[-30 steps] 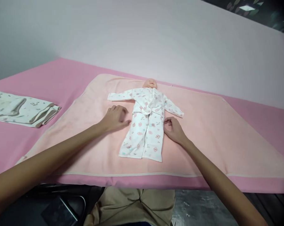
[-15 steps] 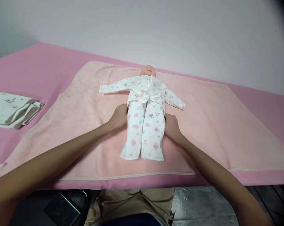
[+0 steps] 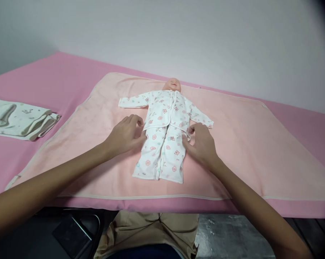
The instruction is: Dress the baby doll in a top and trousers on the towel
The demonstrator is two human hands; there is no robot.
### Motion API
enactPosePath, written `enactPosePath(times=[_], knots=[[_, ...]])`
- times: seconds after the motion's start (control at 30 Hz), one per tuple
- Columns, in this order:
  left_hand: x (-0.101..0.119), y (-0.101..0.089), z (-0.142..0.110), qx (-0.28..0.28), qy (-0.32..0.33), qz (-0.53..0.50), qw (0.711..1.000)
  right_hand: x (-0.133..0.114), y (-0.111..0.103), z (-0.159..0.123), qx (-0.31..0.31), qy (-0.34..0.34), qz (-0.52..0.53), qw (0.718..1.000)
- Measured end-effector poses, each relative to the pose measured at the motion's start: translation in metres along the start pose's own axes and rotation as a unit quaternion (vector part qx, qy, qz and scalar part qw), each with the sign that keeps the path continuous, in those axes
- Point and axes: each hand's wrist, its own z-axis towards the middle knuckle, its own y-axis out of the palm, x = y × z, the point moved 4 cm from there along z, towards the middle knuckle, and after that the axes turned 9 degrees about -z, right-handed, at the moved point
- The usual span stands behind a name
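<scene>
A baby doll (image 3: 173,84) lies on its back in a white printed shirt (image 3: 162,108) and matching trousers (image 3: 151,154). Its sleeves are spread out sideways, and the shirt's front hem overlaps the top of the trousers. My left hand (image 3: 124,135) is open on the left of the doll's waist, fingers curved, the tips close to the shirt's lower corner. On the other side, my right hand (image 3: 202,144) is at the shirt's right hem, thumb and forefinger apart with the hem edge between them; the thumb is against the trousers.
Beneath the doll is a peach blanket (image 3: 232,154) with a pale border, spread on a pink table covering (image 3: 78,68). Folded printed cloths (image 3: 24,118) lie at the left. Behind the table rises a wall (image 3: 195,39). Below the front edge is a dark chair (image 3: 30,230).
Both hands have come out from the sides at the trousers' waist and their fingers have opened. The shirt front now lies flatter and lower over the trousers. The view has shifted slightly.
</scene>
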Motion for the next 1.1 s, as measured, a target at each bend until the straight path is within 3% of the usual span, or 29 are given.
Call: enactPosePath(times=[0.07, 0.2, 0.4, 0.5, 0.57, 0.67, 0.77, 0.9, 1.1], knots=[[0.005, 0.001, 0.007, -0.004, 0.036, 0.007, 0.999, -0.015, 0.003, 0.016, 0.009, -0.037, 0.003, 0.999], [0.002, 0.005, 0.017, -0.02, 0.064, 0.089, 0.994, -0.032, 0.017, 0.045, -0.053, -0.065, 0.016, 0.996], [0.008, -0.017, 0.022, -0.008, 0.095, 0.083, 0.992, -0.026, 0.007, 0.05, -0.115, -0.02, 0.128, 0.985], [0.022, -0.025, 0.053, 0.016, 0.104, 0.007, 0.994, -0.023, -0.003, 0.058, -0.207, -0.018, 0.186, 0.96], [0.031, -0.023, 0.086, -0.006, 0.094, -0.037, 0.995, -0.022, -0.008, 0.074, -0.25, -0.036, 0.18, 0.951], [0.037, -0.014, 0.137, -0.115, 0.035, -0.068, 0.99, -0.015, -0.009, 0.107, -0.21, -0.03, 0.158, 0.964], [0.038, -0.007, 0.165, -0.201, -0.024, -0.063, 0.977, -0.007, 0.001, 0.13, -0.148, -0.055, 0.141, 0.977], [0.037, -0.006, 0.169, -0.221, -0.051, -0.043, 0.973, 0.001, 0.019, 0.138, -0.146, -0.095, 0.161, 0.971], [0.034, -0.01, 0.164, -0.242, -0.068, -0.029, 0.967, -0.004, 0.022, 0.135, -0.133, -0.111, 0.229, 0.958]])
